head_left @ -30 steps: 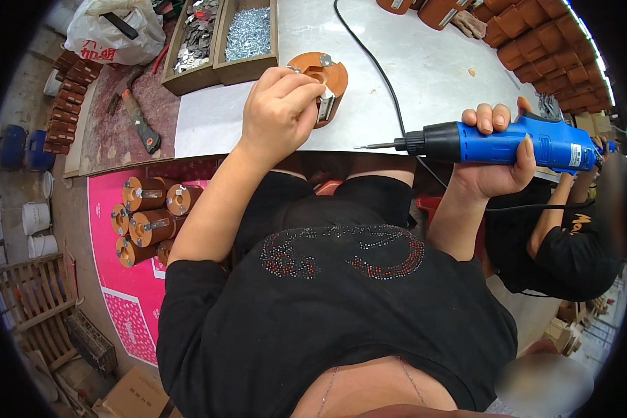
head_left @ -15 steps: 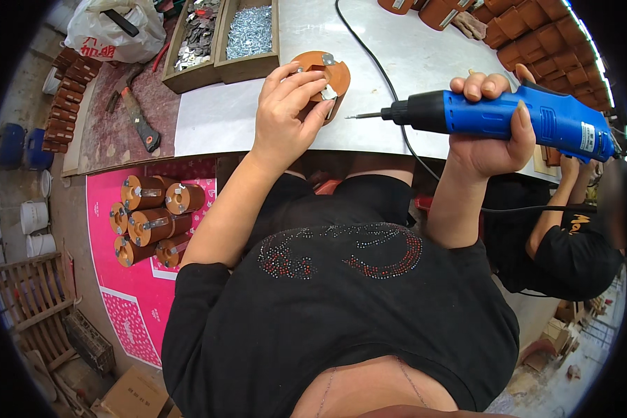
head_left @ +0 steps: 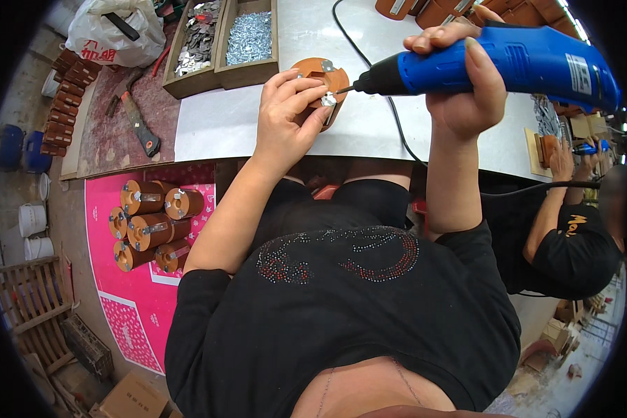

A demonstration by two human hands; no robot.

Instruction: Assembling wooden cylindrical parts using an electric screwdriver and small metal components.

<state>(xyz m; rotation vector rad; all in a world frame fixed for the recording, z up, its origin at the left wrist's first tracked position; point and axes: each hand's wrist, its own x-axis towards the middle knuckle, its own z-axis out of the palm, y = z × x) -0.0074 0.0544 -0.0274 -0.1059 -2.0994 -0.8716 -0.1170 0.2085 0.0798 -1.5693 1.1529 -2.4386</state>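
Observation:
A reddish-brown cylinder (head_left: 338, 78) with an opening in its top stands on the white work surface. My left hand (head_left: 285, 111) is closed on its near left side. Its thumb and fingers press at a small silvery metal plate (head_left: 329, 100) on the rim, and another metal plate (head_left: 327, 65) shows on the far rim. A blue electric screwdriver (head_left: 494, 59) lies sideways in my right hand (head_left: 470, 90), fingers wrapped around its body. The bit (head_left: 345, 89) points left, its tip close to the plate under my left fingers; whether it touches a screw is too small to tell.
Wooden boxes of screws (head_left: 249, 38) and metal plates (head_left: 200, 35) sit at the far left, near a hammer (head_left: 139, 118). A black cable (head_left: 369, 56) crosses the table. Brown cylinders (head_left: 146, 230) lie on a pink sheet below left. Another person (head_left: 571, 244) works at right.
My right hand has brought the screwdriver up and to the left, so its bit now reaches the cylinder's rim. My left hand stays at the cylinder. The other person's blue tool has come into view.

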